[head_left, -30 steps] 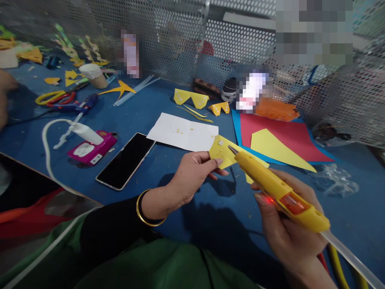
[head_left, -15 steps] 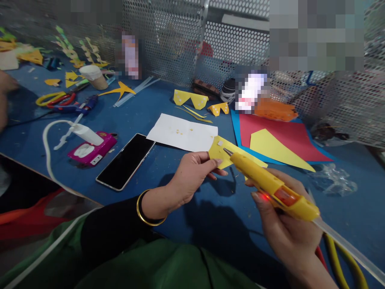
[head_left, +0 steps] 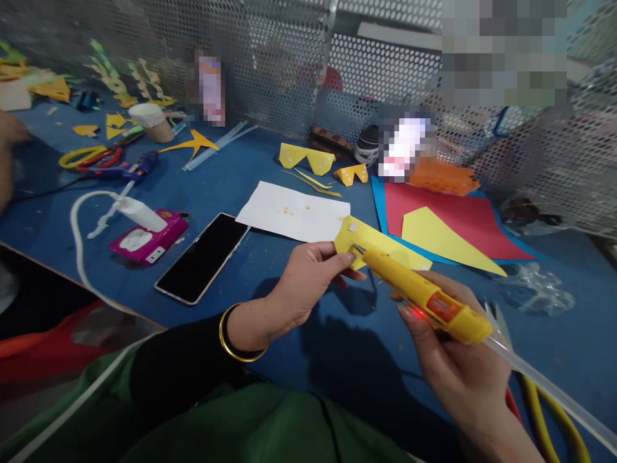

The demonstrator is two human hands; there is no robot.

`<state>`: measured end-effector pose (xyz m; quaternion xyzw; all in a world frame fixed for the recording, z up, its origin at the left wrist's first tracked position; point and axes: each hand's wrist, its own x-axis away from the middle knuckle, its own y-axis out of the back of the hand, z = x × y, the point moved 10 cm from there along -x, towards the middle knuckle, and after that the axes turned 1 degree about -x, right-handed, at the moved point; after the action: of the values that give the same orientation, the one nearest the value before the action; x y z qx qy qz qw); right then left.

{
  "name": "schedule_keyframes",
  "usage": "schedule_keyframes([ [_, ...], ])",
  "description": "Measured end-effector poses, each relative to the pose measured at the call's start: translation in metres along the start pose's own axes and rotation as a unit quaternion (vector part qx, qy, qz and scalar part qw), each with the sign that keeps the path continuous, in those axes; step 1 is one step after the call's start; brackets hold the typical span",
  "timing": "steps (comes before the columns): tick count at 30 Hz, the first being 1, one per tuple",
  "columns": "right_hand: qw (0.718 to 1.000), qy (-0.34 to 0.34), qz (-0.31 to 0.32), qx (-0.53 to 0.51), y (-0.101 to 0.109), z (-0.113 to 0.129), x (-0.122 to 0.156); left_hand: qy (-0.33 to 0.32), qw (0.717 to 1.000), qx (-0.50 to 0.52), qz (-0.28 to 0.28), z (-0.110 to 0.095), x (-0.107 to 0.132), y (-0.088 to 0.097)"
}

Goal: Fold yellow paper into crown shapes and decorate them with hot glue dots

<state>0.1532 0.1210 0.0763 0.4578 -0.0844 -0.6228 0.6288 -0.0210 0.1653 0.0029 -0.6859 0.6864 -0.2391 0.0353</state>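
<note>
Between thumb and fingers, my left hand (head_left: 308,283) pinches the left end of a yellow paper cutout (head_left: 380,241), raised above the table. A small white square sits on the cutout near its upper left edge. My right hand (head_left: 463,366) is wrapped round a yellow hot glue gun (head_left: 419,289), whose red light glows and whose clear glue stick (head_left: 544,379) trails out the back. The gun's metal nozzle points at the cutout beside my left fingertips; whether it touches the paper I cannot tell.
A white sheet (head_left: 294,212) with yellow scraps lies behind my left hand, near a black-screened phone (head_left: 200,260). Farther left stands a magenta power socket (head_left: 149,238). Coloured paper (head_left: 443,225) lies right; scissors with yellow-and-red handles (head_left: 544,411) lie beside my right wrist.
My right hand has moved the glue gun slightly left and down, so its nozzle is closer to my left thumb on the cutout. My left hand has hardly moved.
</note>
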Motion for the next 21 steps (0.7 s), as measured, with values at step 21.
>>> schedule_keyframes([
  [21, 0.999, 0.019, -0.028, 0.033, 0.008, 0.005, -0.001, 0.003, 1.000, -0.004, -0.005, -0.001, 0.002, 0.000],
])
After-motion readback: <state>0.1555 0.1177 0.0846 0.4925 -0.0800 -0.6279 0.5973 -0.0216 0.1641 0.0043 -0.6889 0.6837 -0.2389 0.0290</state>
